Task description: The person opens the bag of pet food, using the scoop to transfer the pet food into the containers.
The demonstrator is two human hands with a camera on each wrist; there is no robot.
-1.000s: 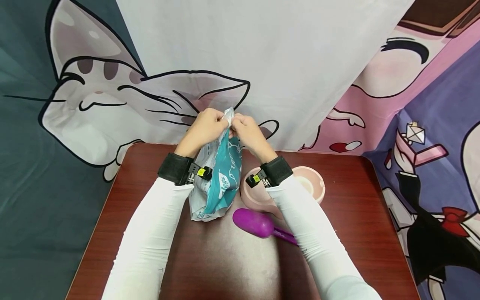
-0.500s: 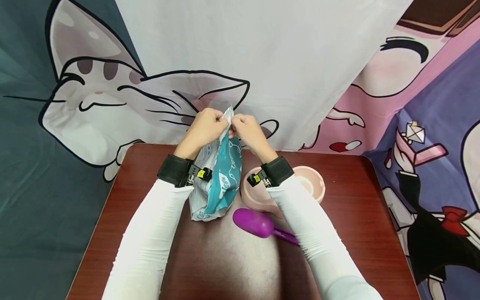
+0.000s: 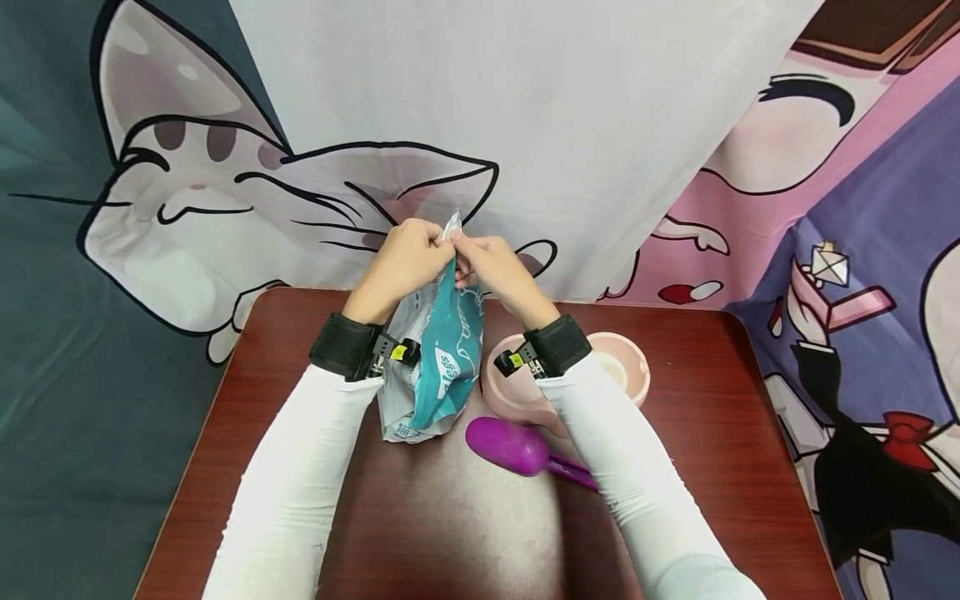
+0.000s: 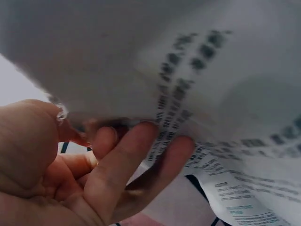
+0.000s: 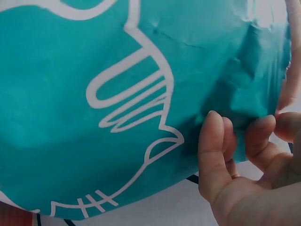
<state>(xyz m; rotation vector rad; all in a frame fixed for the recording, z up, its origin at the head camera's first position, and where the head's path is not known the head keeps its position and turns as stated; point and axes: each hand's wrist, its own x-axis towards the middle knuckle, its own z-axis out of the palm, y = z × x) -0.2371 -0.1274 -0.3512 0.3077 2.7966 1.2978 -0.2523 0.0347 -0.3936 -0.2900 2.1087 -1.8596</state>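
Observation:
A teal and white plastic bag (image 3: 447, 358) stands upright on the table, its top gathered to a narrow peak. My left hand (image 3: 408, 257) pinches the top edge from the left; in the left wrist view its fingers (image 4: 141, 141) lie against the bag's white printed side. From the right, my right hand (image 3: 491, 265) pinches the same edge close beside it. The right wrist view shows the bag's teal face (image 5: 117, 117) with white line drawings, and the right fingers (image 5: 214, 136) at its upper edge. The bag's contents are hidden.
A pale pink double bowl (image 3: 622, 358) stands right of the bag, partly behind my right wrist. In front of it lies a purple scoop (image 3: 510, 446), its handle end under my right forearm. The reddish-brown table (image 3: 712, 467) meets a cartoon-printed cloth (image 3: 585, 125) at the back.
The right fingers have shifted slightly left along the bag's top, nearer the left hand. The left hand has moved slightly left and down. The bag's peak leans a little left.

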